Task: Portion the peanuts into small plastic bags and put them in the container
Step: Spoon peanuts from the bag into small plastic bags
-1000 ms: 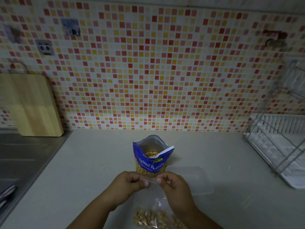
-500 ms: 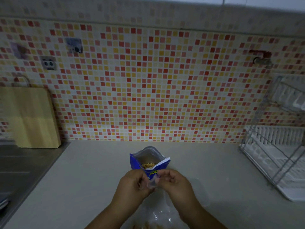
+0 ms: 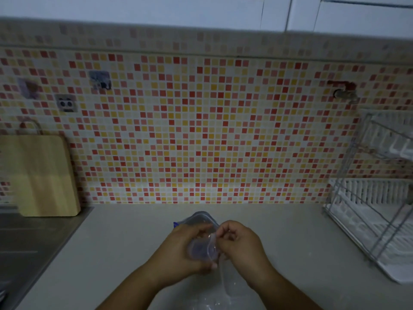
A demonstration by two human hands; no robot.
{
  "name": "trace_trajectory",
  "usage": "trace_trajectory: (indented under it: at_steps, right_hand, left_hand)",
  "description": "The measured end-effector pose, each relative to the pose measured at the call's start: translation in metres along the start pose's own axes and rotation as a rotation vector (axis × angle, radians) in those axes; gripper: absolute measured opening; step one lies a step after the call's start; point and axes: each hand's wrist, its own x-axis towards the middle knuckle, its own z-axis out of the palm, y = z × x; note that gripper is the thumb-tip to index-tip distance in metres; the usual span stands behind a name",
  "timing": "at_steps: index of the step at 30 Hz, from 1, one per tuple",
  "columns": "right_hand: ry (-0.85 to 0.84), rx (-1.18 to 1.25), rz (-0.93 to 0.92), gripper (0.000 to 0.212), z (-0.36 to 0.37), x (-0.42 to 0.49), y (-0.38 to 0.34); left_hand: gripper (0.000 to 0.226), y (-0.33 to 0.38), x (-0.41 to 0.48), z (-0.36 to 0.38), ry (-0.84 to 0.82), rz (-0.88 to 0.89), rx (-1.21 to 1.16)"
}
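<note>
Hands met low in the middle of the view, both closed on the same thing. The left hand (image 3: 185, 249) had its fingers curled round the gathered top of a small plastic bag (image 3: 202, 248), and the right hand (image 3: 242, 243) pinched that bunched neck from the other side. Below the grip the clear bag hung down between the wrists and ran off the bottom edge, so its contents could not be seen. Just behind the hands stood the peanut packet (image 3: 201, 217), mostly hidden by the fingers, its top showing above them and a sliver of blue at its left edge. All of this was over a pale grey surface (image 3: 116, 249). Off to the left lay a steel sink (image 3: 29, 240), and a wooden cutting board (image 3: 42, 175) leaned upright against the tiled wall (image 3: 201, 135). Well apart on the right stood a white wire dish rack (image 3: 375, 211). A hook (image 3: 343, 92) hung on the tiles above it, and pale cupboards (image 3: 201, 10) ran across the top.
</note>
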Motion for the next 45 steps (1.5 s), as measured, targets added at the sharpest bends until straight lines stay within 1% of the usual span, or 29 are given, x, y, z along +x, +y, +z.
trace_trajectory:
  at_steps: [3, 5, 7, 12, 14, 15, 16, 17, 18, 20, 21, 22, 24, 27, 30, 34, 37, 40, 43, 45]
  right_hand:
    - [-0.032, -0.011, -0.016, 0.024, -0.004, 0.005, -0.009]
    - [-0.074, -0.034, -0.020, 0.021, -0.005, 0.009, -0.013]
    - [-0.123, -0.055, -0.023, 0.018, -0.006, 0.012, -0.016]
    - [-0.223, -0.102, -0.060, 0.013, -0.010, 0.020, -0.018]
    - [-0.177, -0.130, -0.078, 0.010, -0.010, 0.028, -0.016]
    - [-0.125, -0.183, -0.087, 0.010, -0.009, 0.035, -0.013]
    - [-0.069, -0.295, -0.102, 0.012, -0.008, 0.043, -0.009]
    - [-0.034, -0.446, -0.120, 0.015, -0.007, 0.051, -0.006]
    - [-0.046, -0.603, -0.119, 0.019, -0.005, 0.059, -0.004]
    - [-0.180, -0.909, -0.031, 0.027, 0.002, 0.074, -0.005]
    - [-0.255, -1.020, 0.043, 0.030, 0.006, 0.080, -0.006]
    - [-0.301, -1.073, 0.114, 0.031, 0.010, 0.085, -0.006]
    - [-0.329, -1.104, 0.197, 0.028, 0.017, 0.092, -0.009]
    - [-0.350, -1.155, 0.191, 0.026, 0.020, 0.096, -0.015]
    - [-0.360, -1.194, 0.111, 0.028, 0.019, 0.093, -0.017]
    - [-0.286, -1.205, -0.053, 0.034, 0.020, 0.087, -0.011]
    - [-0.270, -1.201, -0.135, 0.037, 0.023, 0.084, -0.011]
    - [-0.295, -1.198, -0.188, 0.033, 0.027, 0.081, -0.005]
    - [-0.331, -1.208, -0.155, 0.030, 0.030, 0.080, 0.004]
    - [-0.310, -1.190, -0.105, 0.031, 0.036, 0.083, 0.010]
  left_hand:
    - [0.051, 0.001, 0.011, -0.005, 0.021, 0.008, 0.060]
    - [0.043, 0.001, 0.016, -0.006, 0.035, 0.022, 0.047]
    - [0.042, 0.004, 0.020, -0.009, 0.026, 0.035, 0.023]
    - [0.041, -0.002, 0.026, -0.013, 0.008, -0.043, 0.009]
    - [0.038, -0.009, 0.029, -0.014, 0.024, -0.084, -0.005]
    - [0.038, -0.013, 0.031, -0.014, 0.034, -0.114, -0.006]
    - [0.038, -0.018, 0.032, -0.015, 0.041, -0.149, -0.009]
    - [0.038, -0.024, 0.033, -0.015, 0.043, -0.187, -0.016]
    - [0.037, -0.030, 0.035, -0.015, 0.042, -0.218, -0.022]
    - [0.035, -0.039, 0.038, -0.014, 0.041, -0.262, -0.011]
    - [0.034, -0.042, 0.040, -0.013, 0.049, -0.280, 0.001]
    - [0.033, -0.045, 0.043, -0.012, 0.060, -0.300, 0.010]
    - [0.030, -0.051, 0.049, -0.011, 0.082, -0.351, 0.010]
    - [0.030, -0.061, 0.056, -0.011, 0.107, -0.403, 0.016]
    - [0.031, -0.067, 0.060, -0.010, 0.103, -0.440, 0.007]
    - [0.033, -0.073, 0.063, -0.011, 0.085, -0.451, 0.000]
    - [0.033, -0.075, 0.064, -0.012, 0.083, -0.462, -0.036]
    - [0.032, -0.075, 0.066, -0.012, 0.087, -0.465, -0.071]
    - [0.032, -0.075, 0.067, -0.013, 0.082, -0.477, -0.108]
    - [0.030, -0.076, 0.067, -0.013, 0.080, -0.484, -0.126]
